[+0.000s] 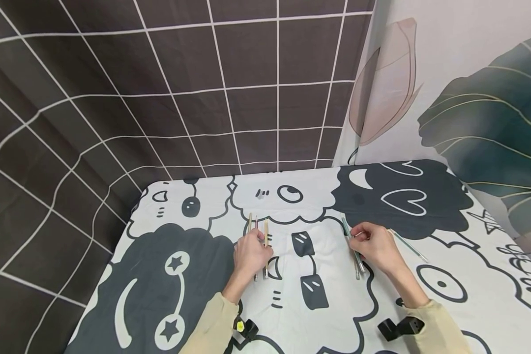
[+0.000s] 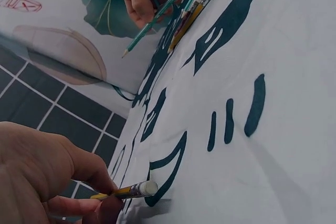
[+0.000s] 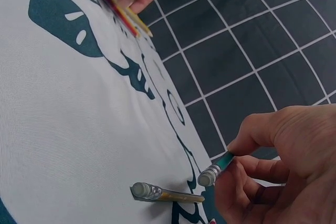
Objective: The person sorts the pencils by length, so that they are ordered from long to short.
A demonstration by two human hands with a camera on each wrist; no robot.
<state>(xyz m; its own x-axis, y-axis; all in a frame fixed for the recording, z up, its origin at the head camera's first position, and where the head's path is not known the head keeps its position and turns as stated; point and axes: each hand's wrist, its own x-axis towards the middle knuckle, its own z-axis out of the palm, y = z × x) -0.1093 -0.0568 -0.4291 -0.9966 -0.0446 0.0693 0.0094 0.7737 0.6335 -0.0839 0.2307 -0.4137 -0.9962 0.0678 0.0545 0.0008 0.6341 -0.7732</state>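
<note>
My left hand (image 1: 253, 253) pinches a yellow pencil (image 1: 266, 263) between thumb and fingers; its white eraser end points toward me. Beside that hand are another yellow pencil (image 1: 250, 220) and a red pencil (image 3: 126, 22), both partly hidden by it. My right hand (image 1: 376, 246) pinches a green pencil (image 1: 346, 227), tilted above the cloth in the left wrist view. Close under it lies a yellow pencil (image 3: 176, 196) with an eraser end. A second green pencil (image 1: 409, 246) lies to the right of the right hand, partly behind it.
A white cloth (image 1: 283, 290) with black cartoon drawings covers the table. Behind it hangs a dark curtain (image 1: 248, 59) with a white grid. At the right is a pale wall covering (image 1: 460, 39) with a leaf print. Both wrists carry small black cameras (image 1: 400, 328).
</note>
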